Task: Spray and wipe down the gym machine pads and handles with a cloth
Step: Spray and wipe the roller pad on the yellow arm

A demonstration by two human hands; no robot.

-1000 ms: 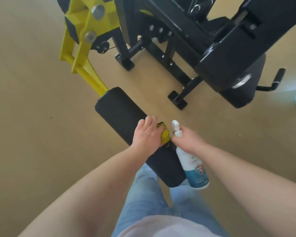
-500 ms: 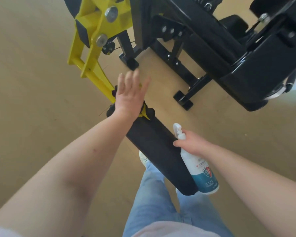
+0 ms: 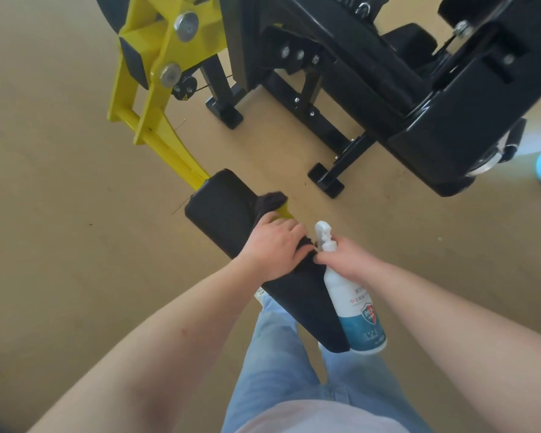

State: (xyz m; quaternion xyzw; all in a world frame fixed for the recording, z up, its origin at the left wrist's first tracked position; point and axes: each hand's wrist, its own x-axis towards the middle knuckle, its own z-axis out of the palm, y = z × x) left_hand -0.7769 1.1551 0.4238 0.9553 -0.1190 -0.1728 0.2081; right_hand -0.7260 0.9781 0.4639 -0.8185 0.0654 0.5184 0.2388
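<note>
Left hand (image 3: 275, 245) has its fingers curled over the dark-and-yellow cloth (image 3: 270, 201), pressing it on the right edge of the black pad (image 3: 219, 207), with the right hand (image 3: 347, 259) just beside it wrapped round the spray bottle (image 3: 356, 307) neck.

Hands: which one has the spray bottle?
The right hand grips the spray bottle; the left hand holds a cloth on the black pad instead.
</note>
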